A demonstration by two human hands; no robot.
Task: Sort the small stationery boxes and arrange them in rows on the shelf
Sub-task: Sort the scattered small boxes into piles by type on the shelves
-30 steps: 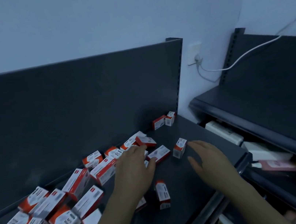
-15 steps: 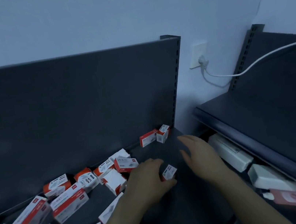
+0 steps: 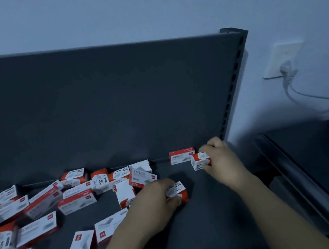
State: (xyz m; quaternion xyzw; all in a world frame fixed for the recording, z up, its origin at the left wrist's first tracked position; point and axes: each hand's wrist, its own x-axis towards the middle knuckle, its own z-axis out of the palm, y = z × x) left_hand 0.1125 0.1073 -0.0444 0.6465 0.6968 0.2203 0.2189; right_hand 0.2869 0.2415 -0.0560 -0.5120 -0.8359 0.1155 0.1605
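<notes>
Several small red-and-white stationery boxes lie scattered on the dark shelf [image 3: 206,224], mostly at the left. My left hand [image 3: 152,205] is closed around a small paper clip box [image 3: 178,191] near the shelf's middle. My right hand [image 3: 217,157] grips another small box [image 3: 200,161] at the back right corner. Just left of that one, a staples box [image 3: 182,155] stands against the back panel.
The dark back panel [image 3: 103,103] rises behind the shelf. A wall socket [image 3: 282,60] with a white cable [image 3: 315,97] is at the right. A second dark shelf unit [image 3: 321,154] stands to the right, close to my right forearm.
My right hand has reached to the back right corner and closed on the small box there. My left hand still holds its box. The view has shifted left and closer.
</notes>
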